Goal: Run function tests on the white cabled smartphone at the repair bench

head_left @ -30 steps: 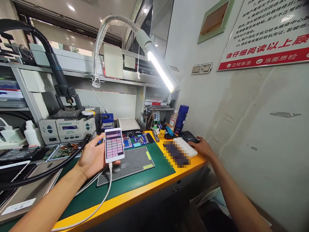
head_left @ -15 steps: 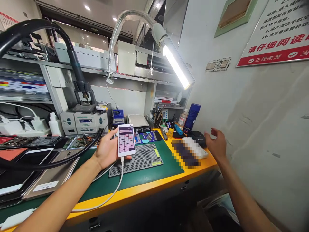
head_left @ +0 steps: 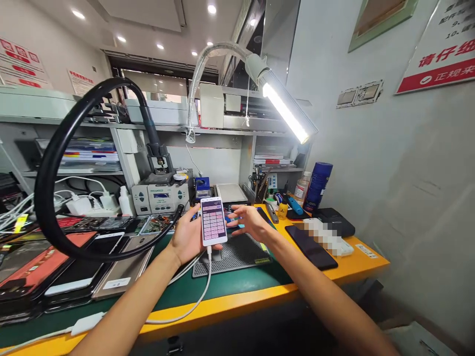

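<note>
A white smartphone (head_left: 214, 221) rests upright in my left hand (head_left: 187, 237), its lit screen showing a grid of pinkish tiles facing me. From the phone's lower edge a white charging cable (head_left: 210, 267) hangs down and curves left along the table front. My right hand (head_left: 250, 221) is just right of the phone, fingers apart and holding nothing; a small gap seems to lie between fingertips and phone. Beneath both hands is a grey perforated mat (head_left: 237, 254) on a green work mat (head_left: 237, 287).
Left are a hot-air station (head_left: 159, 198) with a looping black hose (head_left: 46, 188), and several phones and tablets (head_left: 122, 264). Right lie a black phone (head_left: 311, 246), a white partly blurred item (head_left: 345, 247), a black box (head_left: 336, 221) and a blue spray can (head_left: 319, 185). A lamp (head_left: 285, 106) hangs above.
My right hand has come left from beside the wall to near the phone. My left hand still holds the phone. The camera view has turned left and tilted up a little.
</note>
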`<state>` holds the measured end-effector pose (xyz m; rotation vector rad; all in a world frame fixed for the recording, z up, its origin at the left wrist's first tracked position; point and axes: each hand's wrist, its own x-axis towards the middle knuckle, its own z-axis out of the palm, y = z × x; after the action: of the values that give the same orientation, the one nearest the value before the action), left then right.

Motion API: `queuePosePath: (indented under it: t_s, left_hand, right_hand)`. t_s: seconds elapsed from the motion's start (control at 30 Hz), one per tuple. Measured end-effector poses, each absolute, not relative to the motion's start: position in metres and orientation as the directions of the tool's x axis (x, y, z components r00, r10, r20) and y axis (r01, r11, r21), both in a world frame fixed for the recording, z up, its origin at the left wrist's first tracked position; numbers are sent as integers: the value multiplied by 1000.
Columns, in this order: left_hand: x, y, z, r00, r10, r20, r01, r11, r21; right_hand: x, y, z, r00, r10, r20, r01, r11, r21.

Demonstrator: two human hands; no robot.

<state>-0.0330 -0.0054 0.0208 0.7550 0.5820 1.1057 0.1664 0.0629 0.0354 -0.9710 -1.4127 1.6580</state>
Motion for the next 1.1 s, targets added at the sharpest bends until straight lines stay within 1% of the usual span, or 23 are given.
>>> queuePosePath:
  t_s: [0.07, 0.13, 0.23, 0.3, 0.5, 0.57, 0.73, 0.87, 0.97, 1.1]
  left_hand:
    - [-33, -5, 20, 340, 938, -69, -569, 263, 779]
    - [-33, -4, 20, 334, 939, -85, -576, 275, 770]
    - [-30, -4, 18, 354, 932, -77, -591, 287, 754]
    - [-28, -4, 17, 373, 926, -64, -594, 291, 750]
    - [-25, 2, 7, 397, 917, -36, -601, 289, 745]
    - [-24, 3, 5, 360, 931, -53, -588, 271, 762]
    - [-20, 0, 4, 193, 976, -103, -509, 189, 840]
    - [-19, 0, 2, 168, 983, -80, -466, 151, 872]
    - [-23, 2, -1, 210, 975, -76, -481, 170, 860]
    - [-30, 8, -6, 353, 933, -66, -563, 268, 781]
  right_hand:
    - [158, 63, 30, -553, 828, -92, -84, -165, -983]
    - [156, 63, 25, -641, 766, -54, -147, -191, -971]
    - [161, 63, 16, -709, 705, 11, -216, -203, -955]
    - [163, 63, 11, -735, 678, 26, -218, -200, -955]
    - [166, 61, 9, -770, 638, 32, -146, -127, -981]
    - [167, 60, 12, -781, 623, 34, -143, -125, -982]
    - [169, 60, 17, -787, 616, 35, -148, -134, -980]
    - [168, 58, 17, -787, 615, 41, -145, -121, -982]
    - [167, 57, 16, -784, 620, 43, -157, -130, -979]
    - [169, 58, 15, -807, 590, 31, -165, -176, -970]
